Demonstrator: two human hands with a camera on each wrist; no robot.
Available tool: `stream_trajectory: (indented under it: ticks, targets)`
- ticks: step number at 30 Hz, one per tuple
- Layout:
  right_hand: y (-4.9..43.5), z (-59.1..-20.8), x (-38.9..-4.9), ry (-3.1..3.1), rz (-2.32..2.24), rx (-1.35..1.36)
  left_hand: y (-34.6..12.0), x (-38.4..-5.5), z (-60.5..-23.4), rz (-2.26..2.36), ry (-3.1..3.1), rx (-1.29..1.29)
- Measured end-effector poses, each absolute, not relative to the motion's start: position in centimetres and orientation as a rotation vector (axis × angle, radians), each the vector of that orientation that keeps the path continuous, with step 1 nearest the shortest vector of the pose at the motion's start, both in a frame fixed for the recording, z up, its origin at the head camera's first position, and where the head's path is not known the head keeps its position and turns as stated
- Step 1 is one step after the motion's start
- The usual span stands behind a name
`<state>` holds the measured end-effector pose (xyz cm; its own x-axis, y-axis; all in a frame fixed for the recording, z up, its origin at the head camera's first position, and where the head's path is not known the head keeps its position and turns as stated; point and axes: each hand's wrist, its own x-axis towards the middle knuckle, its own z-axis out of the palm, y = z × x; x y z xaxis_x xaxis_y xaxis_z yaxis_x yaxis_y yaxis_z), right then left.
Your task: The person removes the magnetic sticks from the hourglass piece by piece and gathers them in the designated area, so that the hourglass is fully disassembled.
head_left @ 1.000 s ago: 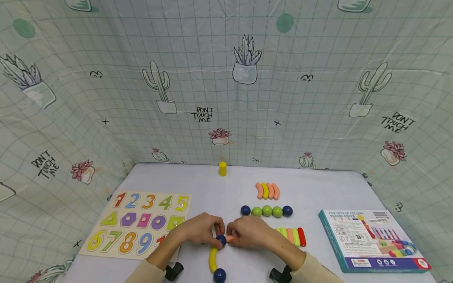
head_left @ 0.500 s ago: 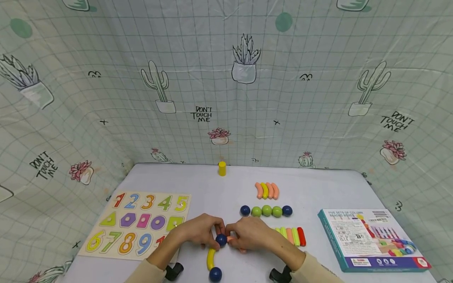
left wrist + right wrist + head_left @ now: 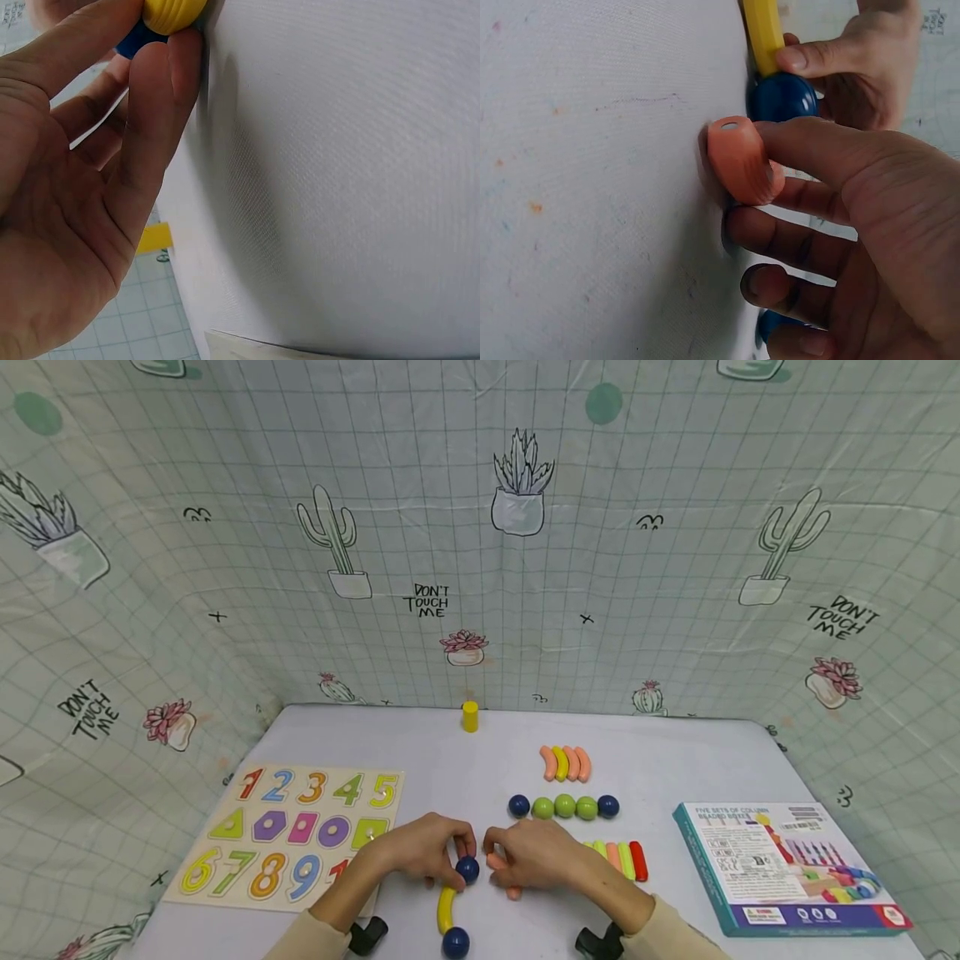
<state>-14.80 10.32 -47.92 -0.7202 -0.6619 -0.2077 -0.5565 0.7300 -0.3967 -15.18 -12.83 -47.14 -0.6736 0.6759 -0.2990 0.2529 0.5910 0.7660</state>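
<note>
My left hand point(image 3: 427, 850) holds a dark blue round bead point(image 3: 467, 869) joined to a curved yellow bead point(image 3: 446, 910). In the right wrist view, its thumb lies where the yellow bead point(image 3: 763, 34) meets the blue bead point(image 3: 784, 97). A second blue bead point(image 3: 455, 942) sits at the yellow bead's near end. To the right, my right hand point(image 3: 542, 853) pinches a curved orange bead point(image 3: 739, 161) between thumb and fingers, with a hole showing in its end. A gap separates the orange bead from the blue one. The left wrist view shows only parts of the yellow point(image 3: 171, 13) and blue beads.
A number-and-shape puzzle board point(image 3: 322, 839) lies left. Behind the right hand are a row of blue and green beads point(image 3: 565, 807) and several curved pieces point(image 3: 561, 764). Coloured sticks point(image 3: 626, 862) and a box point(image 3: 787, 868) lie right; a yellow cylinder point(image 3: 470, 717) stands at the back.
The orange bead has come away from the blue bead, and its near end has turned toward me. The near blue bead and yellow bead have swung slightly left.
</note>
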Motion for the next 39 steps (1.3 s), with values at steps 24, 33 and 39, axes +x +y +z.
stream_trajectory:
  ticks: [24,33,39]
  targets:
    - [10.7,-47.5,-14.4,2.579,-0.488,-0.942,-12.7,-15.0,-47.3,0.96,2.233,0.722]
    - [13.3,-44.7,-16.8,2.655,-0.637,-0.853,-12.8,-15.3,-47.3,0.948,2.23,0.712]
    - [18.5,-42.8,-21.1,2.764,-0.795,-0.632,-12.8,-15.3,-47.3,0.935,2.239,0.706]
